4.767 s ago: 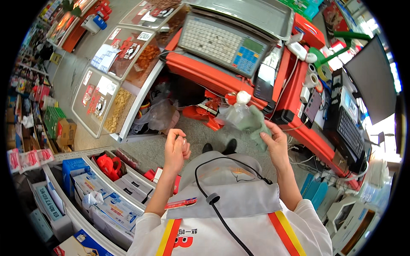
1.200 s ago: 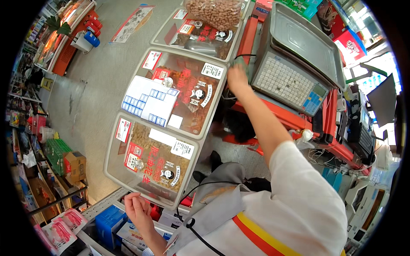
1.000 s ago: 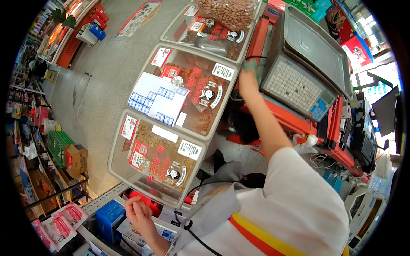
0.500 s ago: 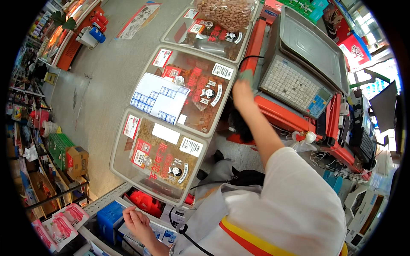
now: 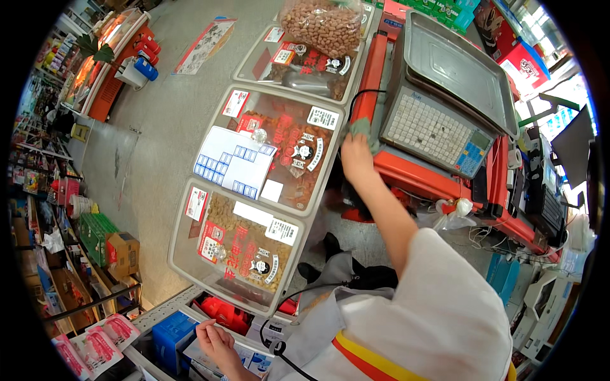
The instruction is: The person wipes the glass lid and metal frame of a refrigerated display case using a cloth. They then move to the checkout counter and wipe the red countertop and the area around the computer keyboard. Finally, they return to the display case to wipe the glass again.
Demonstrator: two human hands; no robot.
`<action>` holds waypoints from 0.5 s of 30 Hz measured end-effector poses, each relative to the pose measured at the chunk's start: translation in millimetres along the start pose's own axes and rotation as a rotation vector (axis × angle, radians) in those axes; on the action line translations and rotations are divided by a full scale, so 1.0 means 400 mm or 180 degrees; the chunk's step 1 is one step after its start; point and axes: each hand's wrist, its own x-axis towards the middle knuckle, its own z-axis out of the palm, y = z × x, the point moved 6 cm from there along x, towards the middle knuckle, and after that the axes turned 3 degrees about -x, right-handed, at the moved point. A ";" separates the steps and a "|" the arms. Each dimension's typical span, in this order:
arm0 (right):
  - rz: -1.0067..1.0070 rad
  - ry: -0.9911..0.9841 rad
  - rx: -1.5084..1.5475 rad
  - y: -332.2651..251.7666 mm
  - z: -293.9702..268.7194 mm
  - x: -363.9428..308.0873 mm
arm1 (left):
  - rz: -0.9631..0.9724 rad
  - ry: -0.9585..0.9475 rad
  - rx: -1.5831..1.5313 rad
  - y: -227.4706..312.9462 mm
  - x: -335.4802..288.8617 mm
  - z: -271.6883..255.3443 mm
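Note:
My right hand (image 5: 357, 157) is closed on a grey-green cloth (image 5: 360, 129), pressed against the red counter edge (image 5: 366, 101) just left of the scale (image 5: 435, 127). Part of the cloth is hidden under the fingers. Over a drawer-like compartment at the lower left hangs my left hand (image 5: 217, 343), its fingers loosely curled with nothing visible in them. Between the hands stand lidded clear bins: one of pale peanuts (image 5: 244, 219) nearest me, and one with reddish-brown contents (image 5: 311, 171) beyond it. A white sheet with blue-framed labels (image 5: 219, 164) lies on the second lid.
A bag of reddish-brown nuts (image 5: 321, 25) rests on the farthest bin. The scale carries a metal tray (image 5: 460, 70). A blue box (image 5: 171, 333) and pink packets (image 5: 98, 346) are at lower left. A dark monitor (image 5: 575, 149) stands at far right, with loose cables below the counter.
My right hand and the cloth have moved a little nearer to me along the red edge. The left hand stays loosely curled. The whole view has shifted slightly.

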 end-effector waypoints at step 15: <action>-0.0172 0.0343 -0.0546 -0.014 -0.058 -0.027 | 0.0217 -0.0570 -0.0013 0.024 0.063 0.024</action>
